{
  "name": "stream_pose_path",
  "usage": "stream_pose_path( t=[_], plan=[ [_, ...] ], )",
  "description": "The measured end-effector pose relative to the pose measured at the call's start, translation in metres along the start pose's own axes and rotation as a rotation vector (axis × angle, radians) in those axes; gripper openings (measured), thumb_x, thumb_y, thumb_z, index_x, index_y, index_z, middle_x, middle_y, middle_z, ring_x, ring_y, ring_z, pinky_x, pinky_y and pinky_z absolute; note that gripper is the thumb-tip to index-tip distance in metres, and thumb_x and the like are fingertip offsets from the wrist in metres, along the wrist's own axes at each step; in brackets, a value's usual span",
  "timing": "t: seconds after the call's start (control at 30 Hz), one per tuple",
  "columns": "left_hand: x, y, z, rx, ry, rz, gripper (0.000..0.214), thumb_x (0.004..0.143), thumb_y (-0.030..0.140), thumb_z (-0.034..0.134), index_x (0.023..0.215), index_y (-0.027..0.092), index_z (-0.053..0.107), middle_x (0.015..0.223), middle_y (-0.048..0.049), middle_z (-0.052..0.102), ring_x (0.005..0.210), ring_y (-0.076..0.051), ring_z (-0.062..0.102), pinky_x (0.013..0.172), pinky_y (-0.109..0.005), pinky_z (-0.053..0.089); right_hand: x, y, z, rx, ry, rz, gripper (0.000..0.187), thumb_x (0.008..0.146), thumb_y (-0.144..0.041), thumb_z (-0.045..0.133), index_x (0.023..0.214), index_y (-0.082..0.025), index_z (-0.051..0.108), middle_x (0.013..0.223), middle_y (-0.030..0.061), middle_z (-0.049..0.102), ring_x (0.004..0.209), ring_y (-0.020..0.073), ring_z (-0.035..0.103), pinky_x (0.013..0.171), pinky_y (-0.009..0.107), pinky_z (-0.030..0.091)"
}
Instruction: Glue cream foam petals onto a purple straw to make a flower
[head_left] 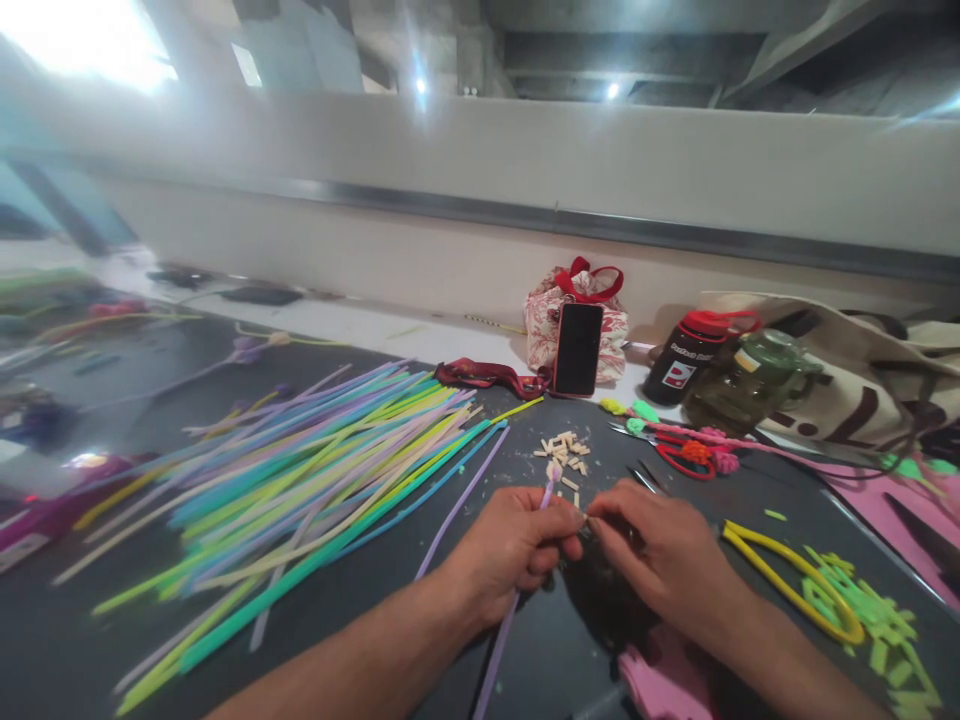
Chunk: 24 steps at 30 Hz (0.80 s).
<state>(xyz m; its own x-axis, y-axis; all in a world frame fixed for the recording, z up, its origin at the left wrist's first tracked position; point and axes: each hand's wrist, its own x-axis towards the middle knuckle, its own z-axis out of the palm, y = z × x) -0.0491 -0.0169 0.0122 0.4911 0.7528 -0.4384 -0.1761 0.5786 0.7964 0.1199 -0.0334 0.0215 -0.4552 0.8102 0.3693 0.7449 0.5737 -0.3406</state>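
Note:
My left hand [514, 550] is closed around a lilac pipe cleaner [504, 630], which runs from below the fist up to a curled tip [554, 472] above the thumb. My right hand [660, 555] is pinched at the fingertips, touching the left thumb at the pipe cleaner's upper end; what it pinches is too small to make out. Just beyond both hands lies a small heap of pale cut pieces [566, 450] on the dark table [135, 640].
A big spread of coloured pipe cleaners [300, 470] lies to the left. Red scissors [679, 455], yellow-handled pliers [795, 580], green foam bits [870, 610], a phone [577, 348] against a floral bag [540, 320], two bottles [720, 370] and pink foam [656, 685] surround the hands.

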Motion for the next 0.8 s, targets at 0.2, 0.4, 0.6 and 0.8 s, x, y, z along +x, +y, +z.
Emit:
stream_pose_path(
  t=[0.2,0.4,0.6,0.8],
  plan=[
    [0.001,-0.002,0.0,0.006,0.005,0.012,0.015,0.065,0.025,0.061,0.064,0.014,0.051,0.052,0.0046,0.052,0.032,0.001,0.025,0.033,-0.016,0.006,-0.002,0.0,0.002,-0.036,-0.038,0.053,0.014,0.083,-0.021,0.044,0.075,-0.02,0.055,0.062,-0.0017,0.056,0.051,0.0111,0.051,0.05,0.023,0.033],
    [0.002,-0.005,0.001,-0.046,-0.014,-0.007,0.018,0.065,0.025,0.062,0.065,0.015,0.048,0.053,0.0052,0.052,0.033,0.001,0.025,0.033,-0.015,0.008,-0.003,-0.002,0.007,-0.129,0.046,0.076,0.013,0.082,-0.021,0.045,0.072,-0.02,0.054,0.058,-0.0025,0.056,0.049,0.0121,0.052,0.049,0.024,0.032],
    [0.002,-0.009,0.003,-0.036,0.011,0.004,0.019,0.064,0.026,0.063,0.066,0.015,0.048,0.054,0.0049,0.053,0.033,0.001,0.024,0.034,-0.016,0.007,-0.006,-0.003,0.014,-0.183,0.09,0.103,0.012,0.081,-0.021,0.048,0.07,-0.021,0.052,0.057,-0.0027,0.057,0.046,0.0116,0.051,0.048,0.024,0.032],
    [0.004,-0.008,0.002,-0.013,0.041,0.009,0.019,0.063,0.027,0.063,0.065,0.016,0.048,0.053,0.0053,0.053,0.033,0.001,0.025,0.035,-0.016,0.008,-0.004,-0.004,0.012,-0.081,0.049,0.166,0.016,0.082,-0.023,0.047,0.07,-0.02,0.056,0.062,0.0004,0.06,0.053,0.0138,0.055,0.051,0.025,0.036]
  ],
)
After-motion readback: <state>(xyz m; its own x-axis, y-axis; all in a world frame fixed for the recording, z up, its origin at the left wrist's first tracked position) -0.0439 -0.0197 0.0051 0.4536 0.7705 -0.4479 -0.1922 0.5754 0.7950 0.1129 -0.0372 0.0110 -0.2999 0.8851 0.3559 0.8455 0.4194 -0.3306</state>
